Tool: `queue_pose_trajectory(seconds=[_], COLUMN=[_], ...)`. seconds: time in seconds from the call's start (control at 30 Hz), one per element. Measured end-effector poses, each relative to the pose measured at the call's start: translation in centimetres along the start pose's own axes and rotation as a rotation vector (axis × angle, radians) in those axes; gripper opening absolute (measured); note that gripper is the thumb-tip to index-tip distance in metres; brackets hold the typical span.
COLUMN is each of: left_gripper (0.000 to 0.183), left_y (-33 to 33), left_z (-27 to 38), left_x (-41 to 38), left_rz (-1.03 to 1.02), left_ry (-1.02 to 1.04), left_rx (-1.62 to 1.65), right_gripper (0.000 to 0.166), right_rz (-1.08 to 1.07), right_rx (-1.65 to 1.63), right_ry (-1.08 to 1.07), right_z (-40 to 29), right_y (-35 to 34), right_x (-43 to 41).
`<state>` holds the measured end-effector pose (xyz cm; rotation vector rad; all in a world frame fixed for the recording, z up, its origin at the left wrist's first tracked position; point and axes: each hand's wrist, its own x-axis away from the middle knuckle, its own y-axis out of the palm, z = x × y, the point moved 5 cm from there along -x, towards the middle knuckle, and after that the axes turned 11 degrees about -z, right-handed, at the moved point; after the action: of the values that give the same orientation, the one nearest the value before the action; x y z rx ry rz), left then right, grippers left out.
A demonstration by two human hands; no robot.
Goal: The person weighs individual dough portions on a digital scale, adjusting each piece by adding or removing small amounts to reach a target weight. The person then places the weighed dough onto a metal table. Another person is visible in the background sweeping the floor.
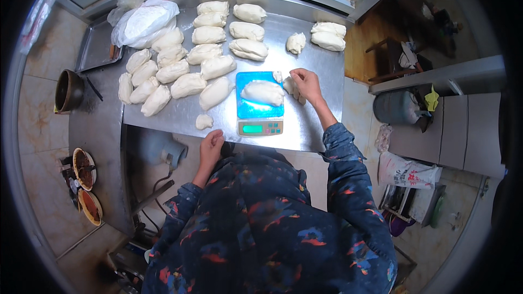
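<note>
A large dough piece lies on the blue pan of a digital kitchen scale, with a small dough scrap at the pan's upper right corner. My right hand is just right of the scale, over a dough lump that it partly covers; whether its bent fingers grip any dough cannot be told. By the table's front edge is my left hand, its fingers curled, nothing visible in them. Just above it rests a small dough ball. Several oblong dough pieces lie in rows left of the scale.
The steel table also bears another lump and two oblong dough pieces at the back right. A white plastic bag lies at the back left, beside a metal tray. A brown bowl stands far left.
</note>
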<state>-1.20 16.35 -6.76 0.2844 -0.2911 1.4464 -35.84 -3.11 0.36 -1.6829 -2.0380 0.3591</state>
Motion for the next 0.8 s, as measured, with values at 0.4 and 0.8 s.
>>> queue_pose_trajectory(seconds=[0.4, 0.8], left_gripper=[0.029, 0.058], left_y=[0.1, 7.9], left_z=[1.2, 13.4], left_x=[-1.6, -7.3], left_rz=[-0.044, -0.056], left_ry=[0.044, 0.651], left_rx=[-0.066, -0.923], right_gripper=[0.021, 0.028], right_rz=[0.004, -0.157], right_rx=[0.020, 0.209], right_ry=[-0.022, -0.268], right_z=[1.3, -2.4], right_y=[0.7, 3.1], right_x=[0.1, -1.0])
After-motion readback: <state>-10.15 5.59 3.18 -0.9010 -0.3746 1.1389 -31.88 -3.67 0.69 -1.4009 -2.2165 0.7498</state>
